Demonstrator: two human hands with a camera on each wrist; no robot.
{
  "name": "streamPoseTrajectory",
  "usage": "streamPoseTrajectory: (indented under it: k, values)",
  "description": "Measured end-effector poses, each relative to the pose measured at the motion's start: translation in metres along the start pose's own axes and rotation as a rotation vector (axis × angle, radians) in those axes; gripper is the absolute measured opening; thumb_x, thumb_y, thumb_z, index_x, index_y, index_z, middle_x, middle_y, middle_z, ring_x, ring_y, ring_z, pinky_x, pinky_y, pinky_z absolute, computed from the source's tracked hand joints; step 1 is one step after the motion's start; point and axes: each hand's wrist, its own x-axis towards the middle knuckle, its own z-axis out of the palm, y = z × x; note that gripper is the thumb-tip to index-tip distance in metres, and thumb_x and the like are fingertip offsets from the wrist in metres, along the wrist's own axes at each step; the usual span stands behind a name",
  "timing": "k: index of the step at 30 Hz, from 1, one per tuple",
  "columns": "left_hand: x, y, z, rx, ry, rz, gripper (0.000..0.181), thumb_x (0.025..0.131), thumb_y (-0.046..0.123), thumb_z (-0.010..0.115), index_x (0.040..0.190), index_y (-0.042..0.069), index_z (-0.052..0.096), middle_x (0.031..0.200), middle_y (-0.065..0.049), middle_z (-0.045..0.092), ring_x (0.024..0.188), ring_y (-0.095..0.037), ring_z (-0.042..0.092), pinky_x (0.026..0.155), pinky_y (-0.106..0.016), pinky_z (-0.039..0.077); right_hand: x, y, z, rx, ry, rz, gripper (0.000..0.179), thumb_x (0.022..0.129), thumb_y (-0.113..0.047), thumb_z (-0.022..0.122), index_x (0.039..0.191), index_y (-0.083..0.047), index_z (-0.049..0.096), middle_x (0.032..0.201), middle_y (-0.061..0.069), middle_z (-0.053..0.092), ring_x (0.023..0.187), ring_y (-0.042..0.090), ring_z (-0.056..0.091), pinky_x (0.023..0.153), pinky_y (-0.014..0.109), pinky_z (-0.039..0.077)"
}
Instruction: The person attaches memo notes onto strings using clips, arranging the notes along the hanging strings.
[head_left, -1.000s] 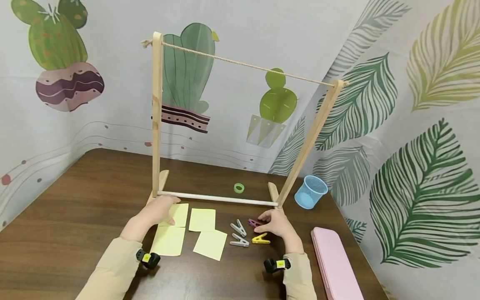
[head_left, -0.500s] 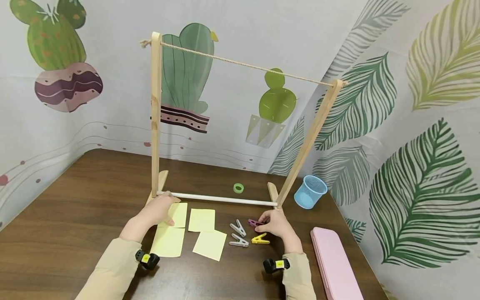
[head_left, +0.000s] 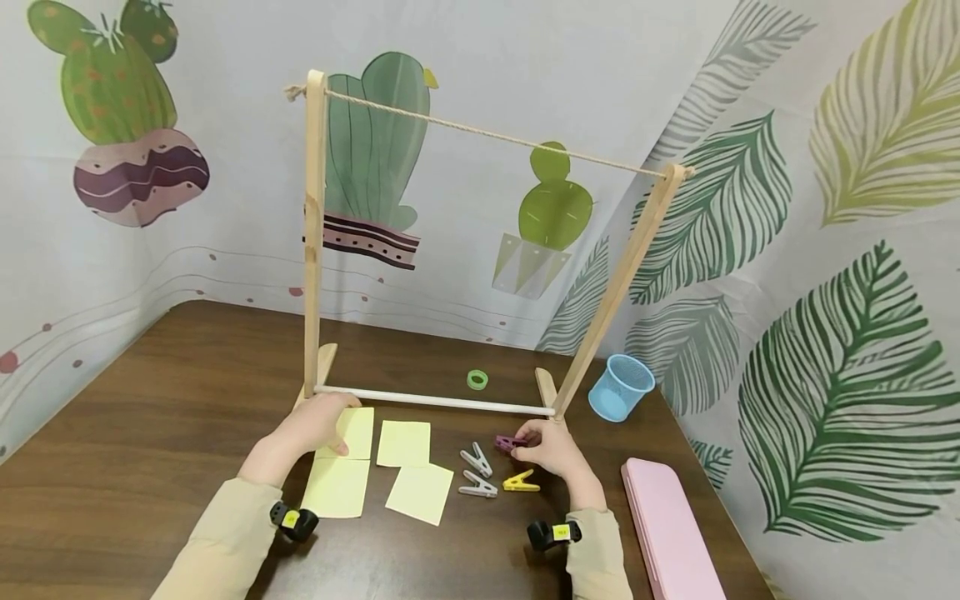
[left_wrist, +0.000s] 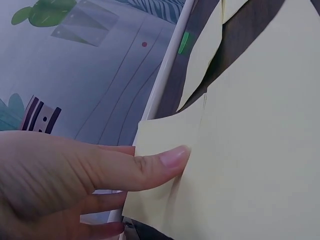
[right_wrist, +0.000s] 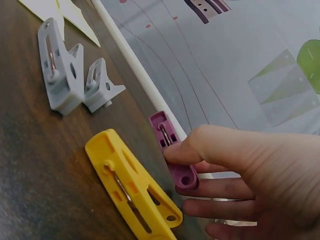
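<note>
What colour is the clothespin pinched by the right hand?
The clothespin is purple, with a reddish tint; the right wrist view shows it best.

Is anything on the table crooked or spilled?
Yes, the yellow note nearest the gray clips looks crooked: it's turned at an angle, while the other three notes lie nearly straight. I see nothing spilled.

No text, brand or number is legible in the three views. A yellow label (head_left: 290,518) on the left wrist's black device (head_left: 305,527) and a second yellow label (head_left: 561,532) on the right wrist's matching device (head_left: 538,536) carry marks too small to read.
</note>
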Motion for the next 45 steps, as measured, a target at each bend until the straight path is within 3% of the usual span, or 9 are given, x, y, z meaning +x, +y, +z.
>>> streamPoseTrajectory:
  k: [9,17,21,27,35,41,45]
  values:
    - [-0.002,0.003,-0.003,0.020,0.077,0.012,0.065,0.060,0.012,0.092,0.117,-0.002,0.064,0.120,-0.022,0.066,0.112,-0.043,0.060,0.092,-0.053,0.049,0.001,0.000,0.001,0.034,0.016,-0.041,0.016,0.078,-0.008,0.075,0.090,0.001,0.068,0.083,0.011,0.071,0.071,0.013,0.062,0.062,0.021,0.048]
    - [-0.002,0.003,-0.004,-0.009,0.182,0.043,0.026,0.087,0.004,0.070,0.112,-0.001,0.067,0.113,-0.020,0.069,0.104,-0.039,0.066,0.085,-0.050,0.053,0.002,0.003,0.006,0.044,0.095,-0.091,0.015,0.079,-0.007,0.074,0.092,-0.002,0.069,0.082,0.009,0.071,0.067,0.005,0.056,0.061,0.021,0.047]
    - [-0.001,0.002,-0.008,-0.041,0.215,0.061,0.020,0.088,0.002,0.068,0.107,-0.001,0.070,0.107,-0.019,0.071,0.096,-0.036,0.069,0.079,-0.047,0.056,0.002,0.002,0.006,0.075,0.113,-0.090,0.014,0.083,-0.008,0.072,0.096,-0.002,0.069,0.086,0.009,0.071,0.074,0.008,0.060,0.068,0.022,0.049]
    - [-0.002,0.004,-0.017,-0.085,0.207,0.075,0.014,0.088,0.003,0.068,0.101,0.001,0.072,0.098,-0.014,0.073,0.089,-0.030,0.070,0.076,-0.044,0.056,0.004,0.003,0.009,0.151,0.125,-0.084,0.020,0.087,-0.010,0.072,0.102,0.002,0.069,0.094,0.016,0.071,0.081,0.018,0.065,0.072,0.023,0.052]
    - [-0.006,0.007,-0.028,-0.105,0.215,0.096,0.010,0.088,0.004,0.068,0.097,0.004,0.073,0.093,-0.010,0.074,0.088,-0.028,0.070,0.075,-0.044,0.055,0.002,-0.006,0.012,0.279,0.199,-0.086,0.020,0.087,0.001,0.069,0.106,0.007,0.067,0.094,0.022,0.070,0.079,0.005,0.062,0.072,0.020,0.052]
    - [-0.005,0.006,-0.030,-0.131,0.216,0.086,0.012,0.090,0.007,0.066,0.100,0.006,0.073,0.091,-0.006,0.073,0.082,-0.022,0.068,0.069,-0.039,0.054,-0.005,-0.027,0.001,0.386,0.175,-0.067,0.025,0.090,0.001,0.066,0.112,0.012,0.062,0.106,0.027,0.065,0.087,0.006,0.062,0.078,0.018,0.050]
    - [-0.005,0.009,-0.033,-0.153,0.260,0.093,0.012,0.091,0.009,0.067,0.101,0.007,0.073,0.093,-0.006,0.074,0.084,-0.023,0.068,0.071,-0.041,0.054,-0.001,-0.023,0.005,0.494,0.192,-0.079,0.028,0.089,0.004,0.065,0.114,0.015,0.060,0.110,0.029,0.064,0.089,0.002,0.064,0.079,0.016,0.051]
